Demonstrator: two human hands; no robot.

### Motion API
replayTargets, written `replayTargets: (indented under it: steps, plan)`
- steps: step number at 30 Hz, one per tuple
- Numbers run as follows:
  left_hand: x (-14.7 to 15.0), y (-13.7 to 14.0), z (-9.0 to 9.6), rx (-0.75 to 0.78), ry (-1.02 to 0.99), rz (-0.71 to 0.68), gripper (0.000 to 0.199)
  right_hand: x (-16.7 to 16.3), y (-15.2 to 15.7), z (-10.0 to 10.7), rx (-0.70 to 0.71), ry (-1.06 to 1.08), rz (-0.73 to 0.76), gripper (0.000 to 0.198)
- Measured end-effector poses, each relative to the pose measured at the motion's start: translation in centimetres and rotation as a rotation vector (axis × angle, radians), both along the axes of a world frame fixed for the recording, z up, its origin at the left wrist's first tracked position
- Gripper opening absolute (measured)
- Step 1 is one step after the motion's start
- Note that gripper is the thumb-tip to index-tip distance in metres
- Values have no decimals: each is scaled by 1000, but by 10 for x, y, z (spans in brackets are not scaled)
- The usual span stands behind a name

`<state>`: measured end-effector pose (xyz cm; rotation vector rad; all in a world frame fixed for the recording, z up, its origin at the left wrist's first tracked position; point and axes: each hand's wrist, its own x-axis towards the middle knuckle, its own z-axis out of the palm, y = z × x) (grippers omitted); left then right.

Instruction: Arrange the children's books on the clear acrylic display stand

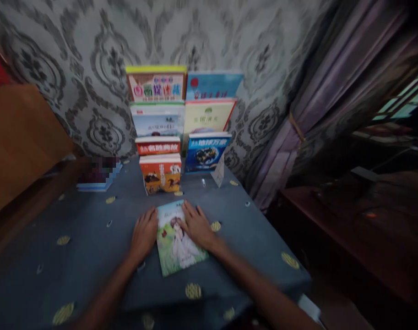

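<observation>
A book [179, 245] with a green and white cover, showing a figure in a pale dress, lies slightly turned on the dark cloth. My left hand [145, 231] rests against its left edge, fingers extended and loosely together. Across the upper right of the cover lies my right hand [197, 224], its fingers spread and the thumb on the picture. Part of the right edge is hidden under that hand and wrist. Neither hand lifts the book.
Behind it stand two stepped columns of books, with an orange book [161, 174] and a blue globe book [208, 153] in front. More books [97, 178] lie at the back left, partly blurred. A brown board [23, 142] is left; a purple curtain [318, 87] hangs right of the table [102, 261].
</observation>
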<state>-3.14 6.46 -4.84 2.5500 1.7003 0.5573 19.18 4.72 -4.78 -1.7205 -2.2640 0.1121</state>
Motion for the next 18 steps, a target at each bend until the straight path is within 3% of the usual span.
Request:
replayTargets:
  steps: [8,14,18]
  plan:
    - [-16,11,-2,-134,-187,-44,54,11,-43,-4,-40,-51,8,74]
    - [-18,13,-9,-84,-291,-62,50,15,-66,-7,-52,-100,27,85]
    - [-12,5,-7,-66,-212,-64,46,15,-73,-11,-24,-108,36,86]
